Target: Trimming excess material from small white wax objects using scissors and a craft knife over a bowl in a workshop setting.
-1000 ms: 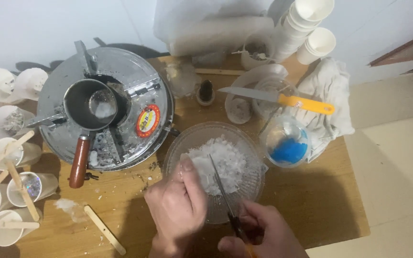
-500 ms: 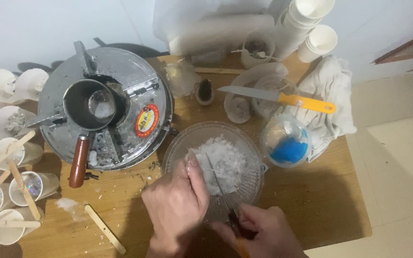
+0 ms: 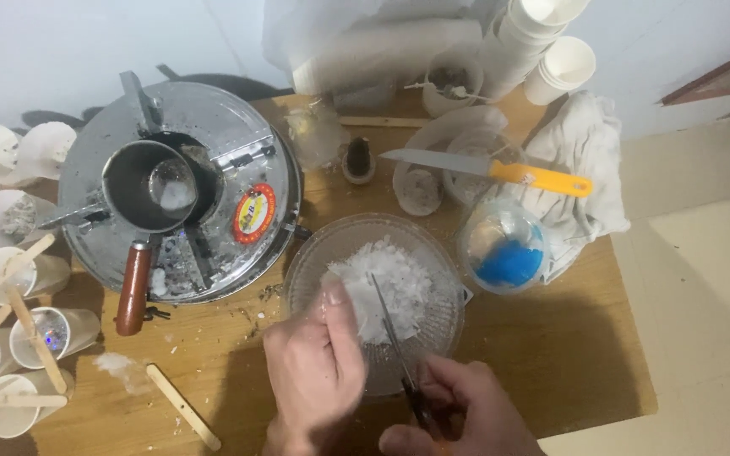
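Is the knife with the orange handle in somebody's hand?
No, the orange-handled knife lies across dishes at the back of the table, far from both hands.

Two hands work over a clear bowl of white flakes on a wooden desk.

The left hand (image 3: 314, 371) presses a white chunk (image 3: 356, 295) at the clear bowl (image 3: 314, 245) while the right hand (image 3: 458, 414) closes its grip on a thin dark-handled blade (image 3: 386, 317) laid across the pile; a round metal machine (image 3: 179, 203) stands left, and an orange-handled knife (image 3: 487, 169) lies behind.

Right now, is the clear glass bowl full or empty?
Partly full: the glass bowl holds a heap of white flakes in its middle, with bare glass showing around the heap near the rim.
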